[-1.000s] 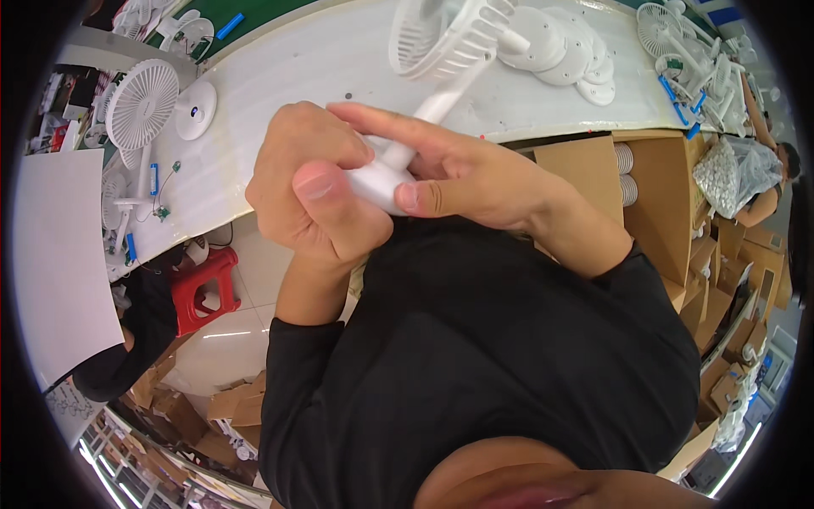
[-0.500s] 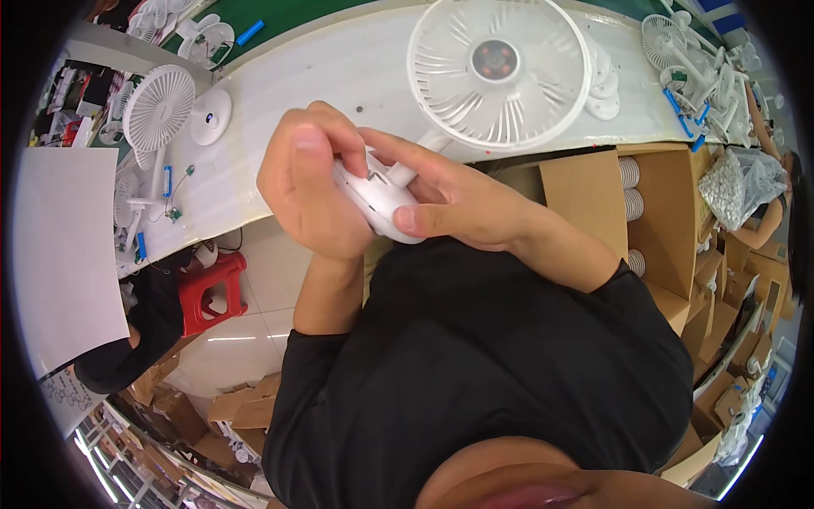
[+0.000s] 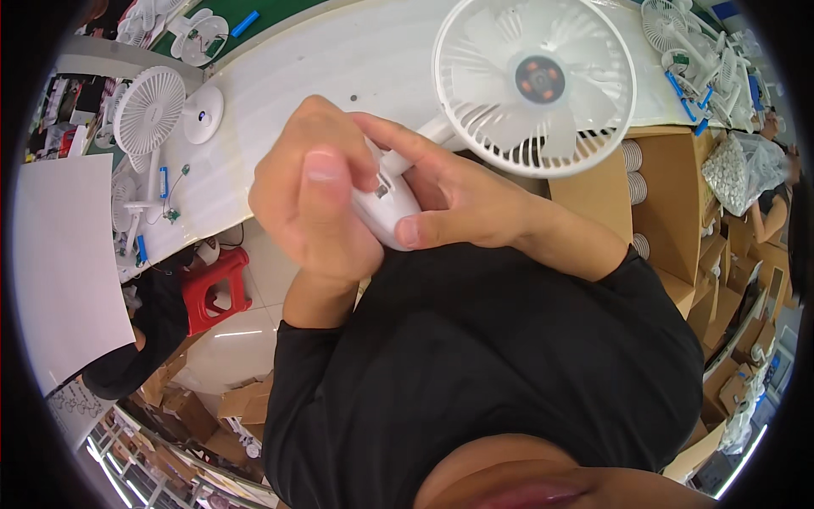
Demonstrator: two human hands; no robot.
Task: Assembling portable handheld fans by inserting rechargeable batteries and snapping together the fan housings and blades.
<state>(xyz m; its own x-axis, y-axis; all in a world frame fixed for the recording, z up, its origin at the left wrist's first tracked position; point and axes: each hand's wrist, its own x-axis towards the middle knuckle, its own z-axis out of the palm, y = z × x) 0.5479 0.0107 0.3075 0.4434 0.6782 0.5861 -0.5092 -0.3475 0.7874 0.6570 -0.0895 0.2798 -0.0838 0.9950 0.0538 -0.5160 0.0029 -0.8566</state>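
White fan [image 3: 534,85] | both hands grip base | cardboard box [image 3: 670,212] (white cylinders inside)

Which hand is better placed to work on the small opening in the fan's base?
Probably the left hand: its thumb sits beside the opening on the fan base, while the right hand cradles the base underneath.

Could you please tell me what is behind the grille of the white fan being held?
Behind the fan's grille, white blades surround a dark hub with orange marks. Both hands, left and right, cover most of the base.
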